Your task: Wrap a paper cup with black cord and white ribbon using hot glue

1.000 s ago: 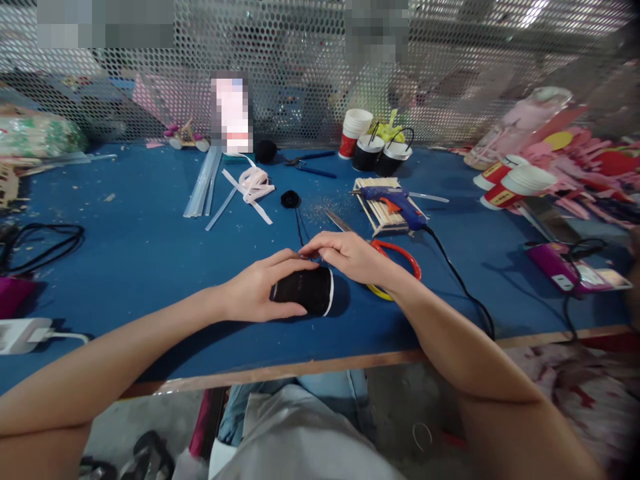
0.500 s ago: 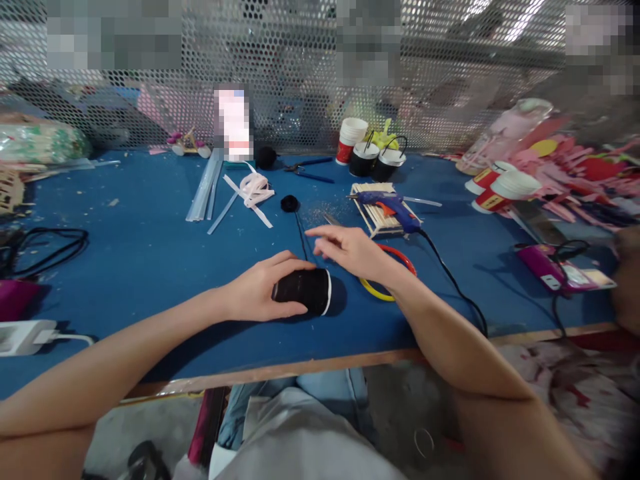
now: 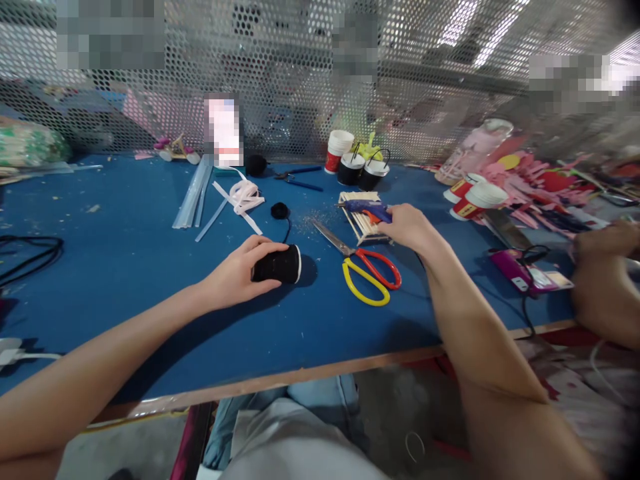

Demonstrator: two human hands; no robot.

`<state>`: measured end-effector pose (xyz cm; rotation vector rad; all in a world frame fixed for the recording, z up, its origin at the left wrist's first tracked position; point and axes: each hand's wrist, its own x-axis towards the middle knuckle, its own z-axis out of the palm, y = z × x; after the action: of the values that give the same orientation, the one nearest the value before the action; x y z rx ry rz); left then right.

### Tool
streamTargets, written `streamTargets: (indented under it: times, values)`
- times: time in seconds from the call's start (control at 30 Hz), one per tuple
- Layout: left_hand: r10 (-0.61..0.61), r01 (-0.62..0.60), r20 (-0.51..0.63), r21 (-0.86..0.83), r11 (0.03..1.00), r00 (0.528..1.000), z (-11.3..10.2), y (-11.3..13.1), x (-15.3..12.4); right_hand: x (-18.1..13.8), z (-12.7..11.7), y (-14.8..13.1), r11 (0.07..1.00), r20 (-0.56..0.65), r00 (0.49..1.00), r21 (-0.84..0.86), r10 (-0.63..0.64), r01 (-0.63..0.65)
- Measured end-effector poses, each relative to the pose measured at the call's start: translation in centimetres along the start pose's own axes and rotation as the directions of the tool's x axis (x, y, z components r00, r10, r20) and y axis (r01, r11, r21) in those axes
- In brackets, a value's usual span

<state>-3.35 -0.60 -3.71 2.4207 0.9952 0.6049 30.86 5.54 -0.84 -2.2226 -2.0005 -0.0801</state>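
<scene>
My left hand (image 3: 245, 270) is wrapped round a black-covered cup (image 3: 277, 265) that lies on its side, its white rim facing right. A black cord runs from behind the cup to a small black coil of cord (image 3: 281, 211). My right hand (image 3: 407, 227) has its fingers closed on the back end of a blue glue gun (image 3: 367, 209), which rests on a small rack of wooden sticks (image 3: 363, 227). Between my hands lie scissors (image 3: 349, 252) with one red and one yellow handle loop.
Pliers (image 3: 300, 179), a white ribbon (image 3: 245, 198), clear glue sticks (image 3: 193, 197) and black-covered cups (image 3: 373, 175) stand or lie toward the mesh. At right are paper cups (image 3: 477, 200), a purple device (image 3: 515, 270) and another person's hand (image 3: 607, 267).
My right hand has moved right, from beside the cord to the glue gun, uncovering the scissors. My left hand still holds the cup. The view has shifted slightly.
</scene>
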Motion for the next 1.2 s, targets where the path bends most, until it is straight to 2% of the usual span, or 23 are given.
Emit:
streamTargets:
  times: [0.27,0.37,0.43,0.5,0.57,0.67,0.83,1.0,1.1,1.2]
  values:
    - [-0.02,0.02,0.028,0.008,1.0,0.999,-0.1,-0.1,0.0,-0.4,1.3,0.2,0.997,-0.073,0.997,0.075,0.006,0.0]
    - [-0.021,0.021,0.029,0.0,1.0,0.999,-0.1,-0.2,0.0,-0.6,1.4,0.3,0.973,-0.125,0.989,0.228,0.075,-0.045]
    - [-0.028,0.028,0.036,-0.002,1.0,0.999,0.0,-0.2,0.0,-0.9,1.2,0.0,0.888,-0.13,0.981,0.455,0.143,-0.07]
    - [-0.032,0.032,0.039,-0.006,0.999,0.999,-0.1,-0.1,0.0,-1.4,0.6,-0.7,0.729,-0.08,0.985,0.682,0.151,-0.057]
    - [-0.026,0.026,0.036,-0.015,1.0,0.999,-0.1,-0.1,0.0,-2.2,-0.1,-1.6,0.574,-0.015,0.997,0.818,0.071,-0.029]
    - [-0.016,0.017,0.017,-0.031,0.999,1.0,-0.3,-0.2,0.1,-3.9,-1.2,-2.9,0.464,0.05,0.993,0.886,-0.106,0.005]
    - [-0.011,0.012,0.014,-0.044,0.999,1.0,-0.5,-0.6,0.1,-6.9,-1.5,-5.4,0.455,0.15,0.937,0.89,-0.315,0.01]
    - [-0.009,0.01,0.01,-0.065,0.998,1.0,-0.6,-0.9,0.2,-8.8,-1.1,-6.9,0.474,0.104,0.931,0.877,-0.35,0.08]
    - [-0.011,0.012,0.008,-0.092,0.996,1.0,-0.5,-1.2,0.3,-9.3,-0.8,-6.7,0.555,0.094,0.945,0.826,-0.313,0.102]
    - [-0.038,0.039,0.009,-0.105,0.994,0.999,-0.5,-1.4,0.3,-9.5,-0.6,-6.2,0.674,0.012,0.942,0.701,-0.337,0.232]
